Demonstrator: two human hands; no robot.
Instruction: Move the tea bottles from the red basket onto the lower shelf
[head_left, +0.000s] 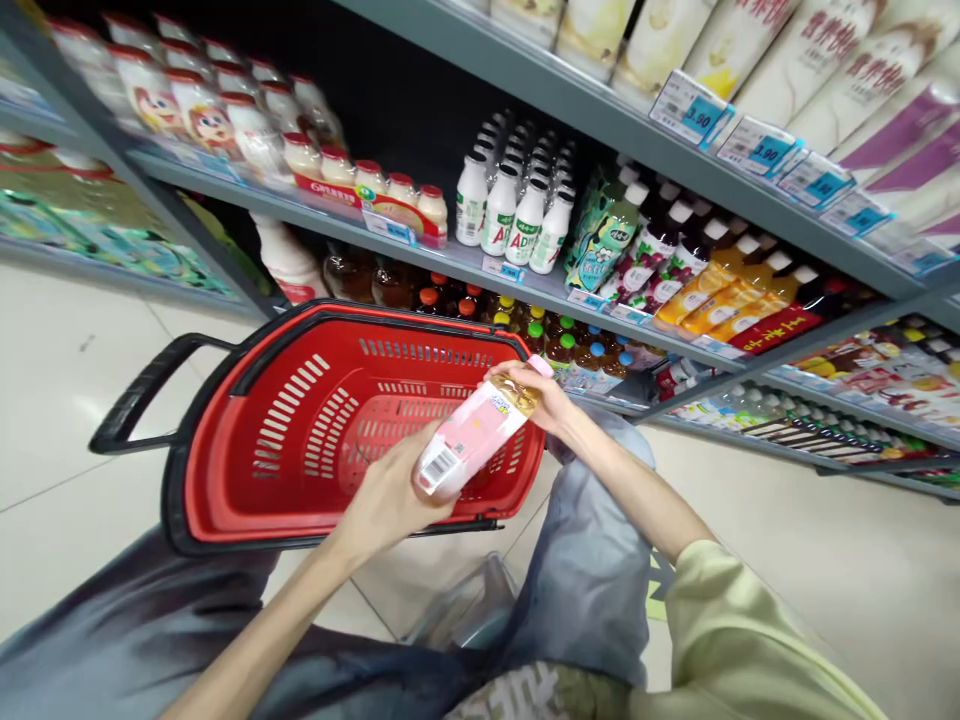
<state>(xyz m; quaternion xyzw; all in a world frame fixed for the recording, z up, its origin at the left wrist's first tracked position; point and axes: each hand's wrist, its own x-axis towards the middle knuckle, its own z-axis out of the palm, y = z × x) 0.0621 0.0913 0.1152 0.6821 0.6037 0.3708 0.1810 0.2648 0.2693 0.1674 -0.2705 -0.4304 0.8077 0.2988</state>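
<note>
I hold a pink-labelled drink bottle (pixel 476 432) lying sideways over the red shopping basket (pixel 247 490). My left hand (pixel 390 500) grips its lower end, where a barcode shows. My right hand (pixel 536 395) holds the top end by the pink cap. The basket stands on the floor in front of my knees, and nothing shows inside it. Its black handle (pixel 142 395) sticks out to the left.
Grey store shelves (pixel 465 262) run across the view, stocked with white milk-drink bottles (pixel 510 205), red-capped small bottles (pixel 367 185), juice bottles (pixel 720 290) and cartons on top. Blue price tags (pixel 765 150) line the upper shelf edge. Pale tiled floor (pixel 67 380) lies left and right.
</note>
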